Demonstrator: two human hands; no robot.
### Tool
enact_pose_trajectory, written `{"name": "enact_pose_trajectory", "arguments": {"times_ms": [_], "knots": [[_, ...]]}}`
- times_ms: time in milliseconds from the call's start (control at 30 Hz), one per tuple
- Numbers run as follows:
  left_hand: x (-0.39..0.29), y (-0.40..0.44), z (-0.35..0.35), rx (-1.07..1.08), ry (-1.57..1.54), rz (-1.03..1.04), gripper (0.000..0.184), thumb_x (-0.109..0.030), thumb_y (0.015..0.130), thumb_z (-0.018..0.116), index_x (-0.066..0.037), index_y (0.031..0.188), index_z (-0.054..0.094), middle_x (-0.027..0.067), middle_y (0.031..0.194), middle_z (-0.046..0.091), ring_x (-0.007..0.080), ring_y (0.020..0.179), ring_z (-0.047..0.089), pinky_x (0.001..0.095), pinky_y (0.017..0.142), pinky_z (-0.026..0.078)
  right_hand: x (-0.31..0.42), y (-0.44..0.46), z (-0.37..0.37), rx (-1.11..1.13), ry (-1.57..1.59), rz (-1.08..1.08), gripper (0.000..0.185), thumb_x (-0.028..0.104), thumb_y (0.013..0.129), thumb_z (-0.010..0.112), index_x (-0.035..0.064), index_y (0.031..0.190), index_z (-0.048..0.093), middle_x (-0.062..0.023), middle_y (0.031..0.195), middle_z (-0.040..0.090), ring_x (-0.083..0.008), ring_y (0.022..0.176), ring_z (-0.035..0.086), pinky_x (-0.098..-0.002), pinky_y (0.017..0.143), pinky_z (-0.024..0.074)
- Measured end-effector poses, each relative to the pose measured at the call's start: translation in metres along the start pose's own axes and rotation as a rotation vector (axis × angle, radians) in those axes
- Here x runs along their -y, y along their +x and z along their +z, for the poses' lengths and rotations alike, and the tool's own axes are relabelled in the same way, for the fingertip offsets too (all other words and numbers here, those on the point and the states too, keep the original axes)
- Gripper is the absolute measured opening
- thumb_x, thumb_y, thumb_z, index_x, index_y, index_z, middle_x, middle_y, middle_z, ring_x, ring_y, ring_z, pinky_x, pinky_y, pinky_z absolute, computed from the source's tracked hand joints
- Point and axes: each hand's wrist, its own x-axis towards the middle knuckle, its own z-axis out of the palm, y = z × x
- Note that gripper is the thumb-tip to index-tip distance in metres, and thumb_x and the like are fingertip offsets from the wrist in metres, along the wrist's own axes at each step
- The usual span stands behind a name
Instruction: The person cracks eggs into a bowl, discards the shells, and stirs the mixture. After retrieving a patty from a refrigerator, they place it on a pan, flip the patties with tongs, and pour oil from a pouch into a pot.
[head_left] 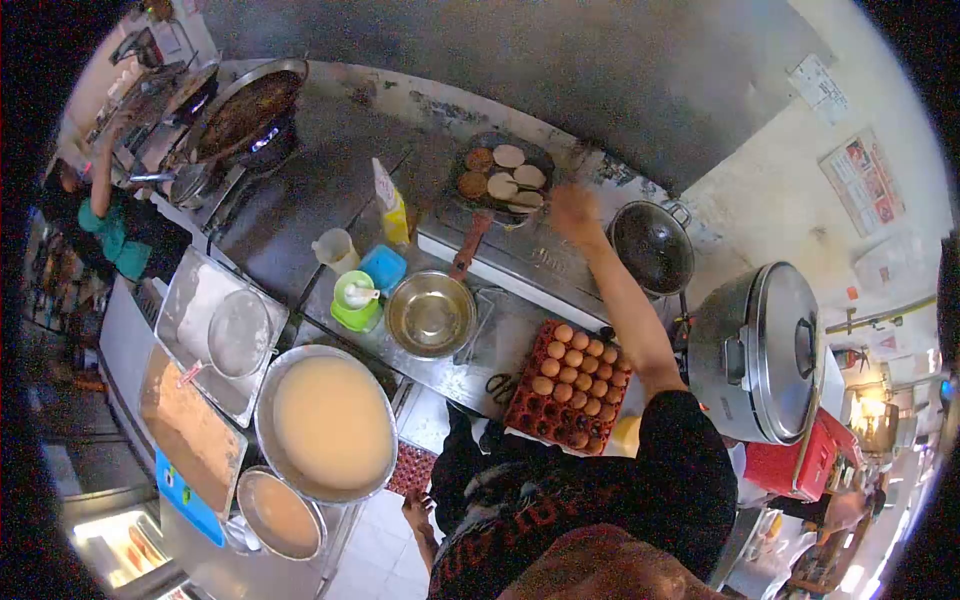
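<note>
My right hand [576, 211], blurred, is closed at the right edge of a dark frying pan [482, 203] on the stovetop. A thin utensil-like shape lies in the pan on the hand's side, but what the fingers grip is not clear. Several small round cakes are in the pan, some pale [508, 155] and some browned [472, 184]. The pan's reddish-brown handle [471, 245] points toward me. Low at my side, my left hand [418, 509] hangs with fingers loosely apart, holding nothing, near a red egg tray [412, 470].
Close to my front are a metal bowl [431, 315] and a red tray of brown eggs [572, 386]. Leftward stand a large basin of pale batter [333, 424] and a flour tray [195, 310]. A black wok [651, 247] and large lidded pot [780, 352] stand right. Another person [115, 235] works far left.
</note>
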Motion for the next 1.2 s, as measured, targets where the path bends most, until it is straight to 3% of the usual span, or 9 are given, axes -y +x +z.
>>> {"name": "enact_pose_trajectory", "arguments": {"times_ms": [100, 167, 267, 400, 600, 900, 967, 1100, 1200], "knots": [[-0.008, -0.002, 0.008, -0.007, 0.024, -0.018, 0.036, -0.031, 0.094, 0.047, -0.001, 0.11, 0.058, 0.0118, 0.09, 0.065, 0.0189, 0.067, 0.063, 0.028, 0.052, 0.047, 0.008, 0.003, -0.025, 0.104, 0.08, 0.038, 0.03, 0.024, 0.074, 0.061, 0.0114, 0.1, 0.066, -0.0134, 0.092, 0.067, -0.0335, 0.092, 0.064, -0.0446, 0.076, 0.0529], [-0.014, -0.007, 0.015, -0.089, 0.037, -0.051, 0.036, -0.03, 0.094, 0.047, -0.001, 0.111, 0.059, 0.0127, 0.091, 0.065, 0.0193, 0.067, 0.063, 0.028, 0.052, 0.047, -0.022, 0.007, 0.007, -0.143, 0.333, -0.08, 0.032, 0.026, 0.074, 0.061, 0.0135, 0.103, 0.067, -0.013, 0.092, 0.067, -0.0338, 0.091, 0.064, -0.0446, 0.077, 0.0532], [0.01, 0.001, 0.008, -0.076, -0.062, 0.023, 0.035, -0.029, 0.093, 0.047, -0.001, 0.11, 0.06, 0.0125, 0.09, 0.065, 0.0197, 0.067, 0.063, 0.0285, 0.052, 0.047, -0.025, -0.038, -0.058, -0.149, 0.011, -0.129, 0.033, 0.028, 0.074, 0.062, 0.0159, 0.103, 0.068, -0.0122, 0.094, 0.068, -0.0337, 0.091, 0.065, -0.0446, 0.078, 0.0535], [0.007, -0.009, 0.014, -0.091, -0.021, -0.002, 0.032, -0.026, 0.092, 0.048, -0.002, 0.108, 0.061, 0.0119, 0.088, 0.065, 0.0179, 0.065, 0.062, 0.0268, 0.05, 0.046, -0.022, -0.026, -0.088, 0.24, -0.105, 0.049, 0.032, 0.031, 0.073, 0.064, 0.0137, 0.099, 0.07, -0.012, 0.097, 0.068, -0.0319, 0.094, 0.065, -0.0441, 0.08, 0.0534], [-0.005, -0.002, 0.011, -0.028, 0.058, 0.062, 0.035, -0.032, 0.09, 0.055, -0.001, 0.104, 0.061, 0.0091, 0.085, 0.065, 0.0168, 0.065, 0.063, 0.0252, 0.048, 0.047, -0.039, -0.028, -0.055, -0.002, 0.014, -0.016, 0.023, 0.023, 0.073, 0.061, 0.0077, 0.088, 0.069, -0.0127, 0.094, 0.069, -0.0313, 0.091, 0.066, -0.0432, 0.077, 0.054], [0.026, 0.01, 0.0, -0.067, -0.125, 0.019, 0.034, -0.033, 0.088, 0.058, -0.002, 0.103, 0.059, 0.0097, 0.084, 0.065, 0.0194, 0.063, 0.064, 0.0253, 0.046, 0.047, -0.052, -0.033, -0.014, -0.117, -0.082, -0.082, 0.027, 0.025, 0.076, 0.059, 0.0101, 0.097, 0.066, -0.011, 0.088, 0.064, -0.0324, 0.086, 0.065, -0.0415, 0.074, 0.0543], [0.025, 0.003, 0.001, -0.132, -0.078, -0.05, 0.035, -0.034, 0.087, 0.06, -0.002, 0.103, 0.059, 0.0102, 0.084, 0.065, 0.0189, 0.062, 0.063, 0.0256, 0.046, 0.048, -0.055, -0.029, 0.003, 0.021, -0.081, -0.028, 0.03, 0.028, 0.076, 0.059, 0.0106, 0.1, 0.066, -0.0105, 0.096, 0.063, -0.032, 0.093, 0.063, -0.0422, 0.076, 0.054], [0.041, 0.017, -0.001, -0.004, -0.252, 0.113, 0.031, -0.031, 0.088, 0.059, -0.002, 0.1, 0.059, 0.0096, 0.082, 0.065, 0.0169, 0.061, 0.061, 0.0265, 0.046, 0.048, -0.03, -0.023, -0.022, 0.084, 0.066, 0.123, 0.035, 0.031, 0.076, 0.059, 0.0106, 0.104, 0.064, -0.0102, 0.102, 0.062, -0.0321, 0.102, 0.06, -0.0455, 0.079, 0.0526], [-0.004, 0.001, 0.026, -0.137, -0.006, 0.047, 0.03, -0.03, 0.088, 0.058, 0.0, 0.096, 0.059, 0.0103, 0.082, 0.065, 0.0168, 0.06, 0.06, 0.0265, 0.047, 0.047, -0.012, -0.019, 0.032, -0.258, 0.078, -0.028, 0.038, 0.03, 0.074, 0.06, 0.0098, 0.107, 0.061, -0.0125, 0.102, 0.063, -0.035, 0.1, 0.06, -0.0484, 0.081, 0.0513]]}}
